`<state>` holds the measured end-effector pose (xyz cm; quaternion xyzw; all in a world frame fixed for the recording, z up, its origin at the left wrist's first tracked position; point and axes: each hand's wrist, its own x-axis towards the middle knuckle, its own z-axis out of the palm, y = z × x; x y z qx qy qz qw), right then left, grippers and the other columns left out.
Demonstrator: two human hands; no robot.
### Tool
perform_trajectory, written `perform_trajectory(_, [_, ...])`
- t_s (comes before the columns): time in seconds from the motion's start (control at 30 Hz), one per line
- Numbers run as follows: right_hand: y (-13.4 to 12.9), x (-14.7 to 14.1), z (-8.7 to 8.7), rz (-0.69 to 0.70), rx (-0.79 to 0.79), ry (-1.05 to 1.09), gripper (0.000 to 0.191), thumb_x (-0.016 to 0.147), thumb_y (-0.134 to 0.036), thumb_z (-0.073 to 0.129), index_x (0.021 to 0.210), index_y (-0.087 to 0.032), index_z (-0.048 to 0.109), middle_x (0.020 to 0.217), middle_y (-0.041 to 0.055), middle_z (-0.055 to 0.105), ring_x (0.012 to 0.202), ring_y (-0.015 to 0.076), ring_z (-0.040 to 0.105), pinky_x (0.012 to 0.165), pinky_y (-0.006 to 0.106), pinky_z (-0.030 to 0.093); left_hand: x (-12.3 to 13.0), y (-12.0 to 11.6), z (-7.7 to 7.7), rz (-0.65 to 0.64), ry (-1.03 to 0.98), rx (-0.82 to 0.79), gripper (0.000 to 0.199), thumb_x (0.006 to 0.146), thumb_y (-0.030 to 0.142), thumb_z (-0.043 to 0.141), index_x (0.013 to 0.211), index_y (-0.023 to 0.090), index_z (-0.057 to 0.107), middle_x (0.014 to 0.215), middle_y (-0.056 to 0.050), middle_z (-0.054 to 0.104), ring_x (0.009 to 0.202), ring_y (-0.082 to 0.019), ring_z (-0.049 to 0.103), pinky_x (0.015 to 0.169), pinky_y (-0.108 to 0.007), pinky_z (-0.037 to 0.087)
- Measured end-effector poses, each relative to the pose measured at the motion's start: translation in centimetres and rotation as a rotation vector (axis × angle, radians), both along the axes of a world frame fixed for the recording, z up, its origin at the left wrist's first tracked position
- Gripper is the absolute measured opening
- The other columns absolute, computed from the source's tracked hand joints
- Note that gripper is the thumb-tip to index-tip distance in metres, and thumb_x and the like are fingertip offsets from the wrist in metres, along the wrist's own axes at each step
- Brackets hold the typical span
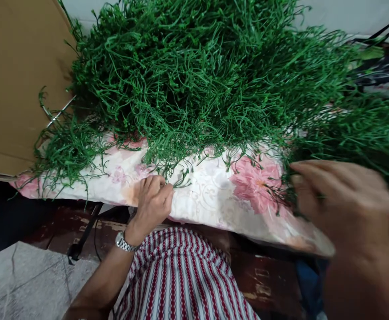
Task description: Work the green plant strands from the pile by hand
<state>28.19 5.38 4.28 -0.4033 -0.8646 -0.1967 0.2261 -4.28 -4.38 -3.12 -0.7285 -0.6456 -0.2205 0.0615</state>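
Observation:
A large heap of thin green plastic-looking stems (194, 75) covers the back of the flower-patterned cloth (210, 191). My left hand (154, 202), with a watch on its wrist, rests at the cloth's front edge, fingers curled in a pinch near a few loose stems; what it holds, if anything, is hidden. At the right, my right hand (341, 200) is blurred, its fingers bent together beside dark stems at the edge of the right-hand pile. Whatever lies between those fingers cannot be made out.
A cardboard box (21, 89) stands at the left, with a smaller clump of stems (69, 149) and a thin metal rod (60, 112) beside it. Dark patterned fabric (381, 69) lies at the back right. Striped clothing (184, 275) covers my lap below the cloth's edge.

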Motion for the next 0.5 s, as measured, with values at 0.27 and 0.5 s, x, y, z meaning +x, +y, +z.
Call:
perform_trajectory(0.27, [-2.3,-11.2,-3.1,0.687,-0.376,-0.031,0.028,0.086,-0.032,0.053,0.109,-0.015,0.058,0.111,0.0097,0.062,0.107,0.0222,0.053,0.087,0.037,0.046,4.8,-2.3,-0.1,-0.094,-0.163,-0.026,0.014,0.078,0.010,0.048,0.077,0.016,0.060,0.077,-0.007,0.054,0.079,-0.021,0.049,0.072,-0.036,0.041])
perform_trajectory(0.5, [-1.5,-11.4,-6.1,0.724,-0.460,-0.081,0.022,0.090,-0.027,0.046,0.101,-0.013,0.059,0.093,0.0095,0.063,0.093,0.0205,0.055,0.082,0.038,0.045,5.7,-2.9,-0.2,-0.094,-0.362,0.020,0.028,0.077,0.010,0.049,0.103,0.016,0.055,0.095,-0.011,0.061,0.090,-0.023,0.055,0.083,-0.041,0.044])
